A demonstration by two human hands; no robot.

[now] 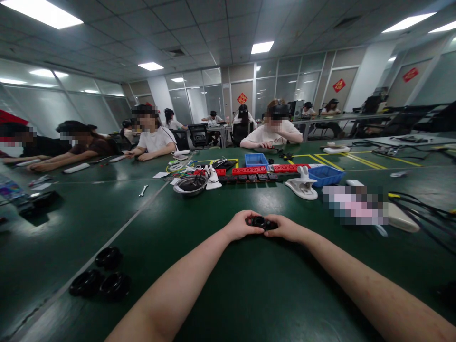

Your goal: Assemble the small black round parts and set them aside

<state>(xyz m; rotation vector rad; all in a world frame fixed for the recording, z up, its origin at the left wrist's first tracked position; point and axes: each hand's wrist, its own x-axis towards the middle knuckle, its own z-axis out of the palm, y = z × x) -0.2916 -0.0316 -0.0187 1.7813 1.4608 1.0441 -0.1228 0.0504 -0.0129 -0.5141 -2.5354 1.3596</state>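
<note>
Here, both hands [265,227] on black part [259,221], table [249,285] open

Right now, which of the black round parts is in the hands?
The black part at mid-table, gripped between the left hand and right hand. The other three rings lie untouched in a cluster on the green table, far left.

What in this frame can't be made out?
- Head view: the small black part is mostly covered by the left hand and right hand; its shape is unclear.
- A pixelated patch hides something on the green table.
- The metal bowl holds contents too small to identify.
</note>
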